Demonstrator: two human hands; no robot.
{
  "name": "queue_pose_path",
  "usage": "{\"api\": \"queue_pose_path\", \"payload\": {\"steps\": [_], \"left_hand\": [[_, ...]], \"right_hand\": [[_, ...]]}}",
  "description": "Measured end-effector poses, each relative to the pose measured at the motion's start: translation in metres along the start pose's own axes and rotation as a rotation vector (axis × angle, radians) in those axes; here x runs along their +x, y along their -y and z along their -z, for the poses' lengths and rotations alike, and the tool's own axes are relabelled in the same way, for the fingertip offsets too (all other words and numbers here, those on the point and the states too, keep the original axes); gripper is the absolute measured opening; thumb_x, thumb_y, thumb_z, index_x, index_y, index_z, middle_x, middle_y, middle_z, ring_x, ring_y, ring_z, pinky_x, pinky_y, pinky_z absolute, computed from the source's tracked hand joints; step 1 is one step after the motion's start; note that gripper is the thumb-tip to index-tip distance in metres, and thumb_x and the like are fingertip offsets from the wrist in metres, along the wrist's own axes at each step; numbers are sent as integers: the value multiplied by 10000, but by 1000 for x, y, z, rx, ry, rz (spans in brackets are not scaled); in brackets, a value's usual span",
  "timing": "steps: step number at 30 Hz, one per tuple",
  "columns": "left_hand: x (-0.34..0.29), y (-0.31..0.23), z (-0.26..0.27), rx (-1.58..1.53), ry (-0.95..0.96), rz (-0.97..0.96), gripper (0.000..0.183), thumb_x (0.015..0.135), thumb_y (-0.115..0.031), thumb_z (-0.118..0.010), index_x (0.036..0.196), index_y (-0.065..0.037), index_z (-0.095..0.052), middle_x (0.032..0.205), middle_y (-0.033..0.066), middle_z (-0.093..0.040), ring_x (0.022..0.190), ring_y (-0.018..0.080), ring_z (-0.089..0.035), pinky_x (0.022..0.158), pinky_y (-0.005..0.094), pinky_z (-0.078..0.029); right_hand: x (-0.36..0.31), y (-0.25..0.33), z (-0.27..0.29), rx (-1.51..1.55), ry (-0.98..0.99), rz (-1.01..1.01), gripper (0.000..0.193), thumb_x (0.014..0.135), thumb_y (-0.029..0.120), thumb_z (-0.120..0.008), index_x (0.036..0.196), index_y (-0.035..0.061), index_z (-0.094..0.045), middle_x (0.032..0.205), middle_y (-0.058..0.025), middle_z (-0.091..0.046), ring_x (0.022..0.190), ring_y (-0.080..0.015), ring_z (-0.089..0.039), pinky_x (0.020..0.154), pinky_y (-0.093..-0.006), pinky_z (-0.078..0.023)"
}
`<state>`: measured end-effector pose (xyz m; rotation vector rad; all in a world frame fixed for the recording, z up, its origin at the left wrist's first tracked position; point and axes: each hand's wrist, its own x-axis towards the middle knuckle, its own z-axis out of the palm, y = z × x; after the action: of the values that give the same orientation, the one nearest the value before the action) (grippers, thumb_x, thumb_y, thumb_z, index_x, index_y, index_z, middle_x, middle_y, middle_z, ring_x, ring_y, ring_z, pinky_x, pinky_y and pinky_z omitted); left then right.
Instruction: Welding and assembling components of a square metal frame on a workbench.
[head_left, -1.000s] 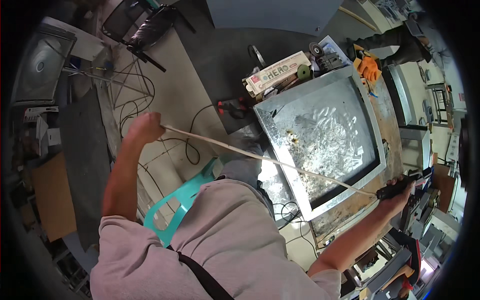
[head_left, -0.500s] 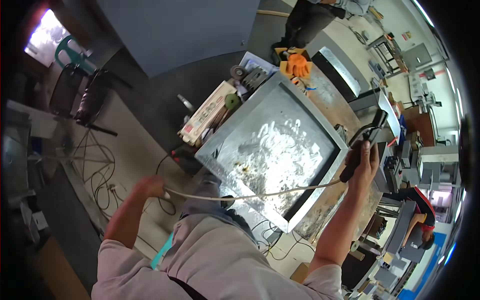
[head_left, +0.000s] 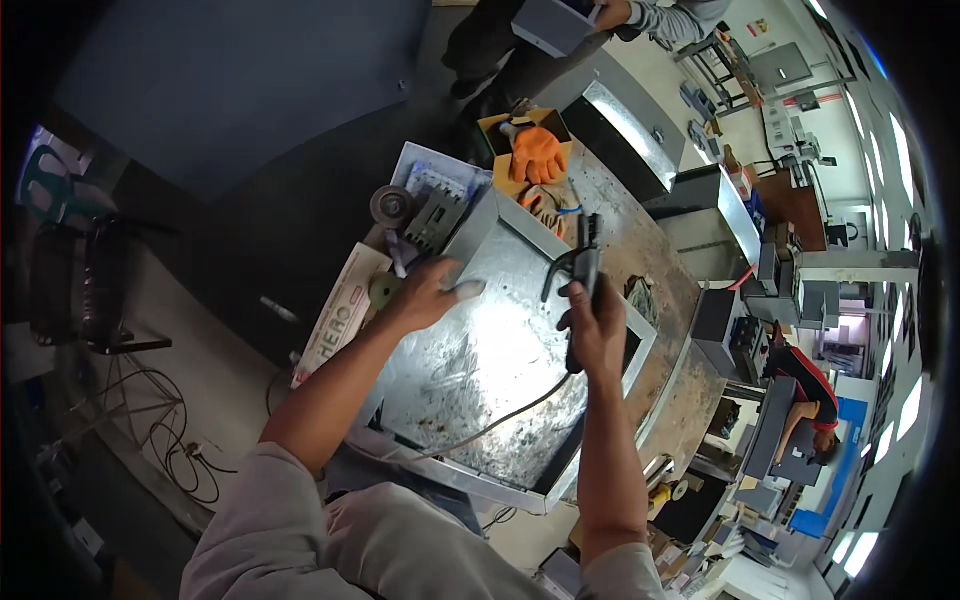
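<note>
My right hand is wrapped round the black handle of a welding electrode holder, its jaw and lever pointing up and away. From the handle's lower end a cable sags across a shallow square metal tray with raised edges, whose bottom is stained and shines brightly. My left hand is over the tray's left edge, thumb and fingers apart, with nothing in it. Whether it touches the metal I cannot tell.
Beyond the tray sit an orange glove in a yellow box, a grinding disc and a long white carton. A worktable lies beneath. One person stands at the far side; another bends at the right.
My left hand has let go of the cable and moved up and right to the tray's left edge. My right hand has brought the electrode holder leftward over the tray. The view has shifted.
</note>
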<state>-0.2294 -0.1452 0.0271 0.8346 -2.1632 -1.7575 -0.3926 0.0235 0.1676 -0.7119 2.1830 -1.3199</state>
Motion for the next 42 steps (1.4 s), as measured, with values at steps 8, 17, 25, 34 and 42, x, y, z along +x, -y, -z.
{"api": "queue_pose_path", "payload": {"steps": [8,17,25,34,42], "left_hand": [[106,19,-39,-158,19,-9,709,870,-561,-642,1234,45,-581,1299,251,-559,1160,355,-589,955,395,-476],[119,46,-52,93,-67,-152,557,879,-426,-686,1198,23,-602,1405,233,-474,1309,362,-467,1046,400,-422],[114,53,-61,41,-109,-44,470,891,-398,-682,1103,20,-648,1428,241,-457,1188,363,-573,929,405,-476],[110,53,-63,-69,-209,-138,348,907,-302,-650,818,35,-646,1272,289,-562,1143,427,-566,952,445,-452],[111,49,-62,-8,-205,-97,334,925,-259,-638,943,74,-646,1310,254,-559,1148,415,-575,939,426,-476]], "right_hand": [[51,-64,-44,-278,19,19,322,935,278,-631,995,-30,-558,734,-84,-592,675,-147,-572,606,-307,-458],[84,-114,-68,-257,54,-141,369,964,311,-590,1074,-39,-551,802,-102,-627,607,-133,-590,494,-281,-476],[90,-102,-83,-126,82,-183,358,977,285,-576,1131,-38,-555,834,-121,-639,572,-138,-600,504,-278,-480],[96,-109,-89,-144,102,-199,341,985,273,-565,1114,-43,-557,806,-118,-637,555,-127,-576,499,-275,-476],[102,-114,-92,-205,126,-159,338,985,273,-563,1104,-43,-556,781,-105,-630,543,-124,-567,489,-276,-469]]}}
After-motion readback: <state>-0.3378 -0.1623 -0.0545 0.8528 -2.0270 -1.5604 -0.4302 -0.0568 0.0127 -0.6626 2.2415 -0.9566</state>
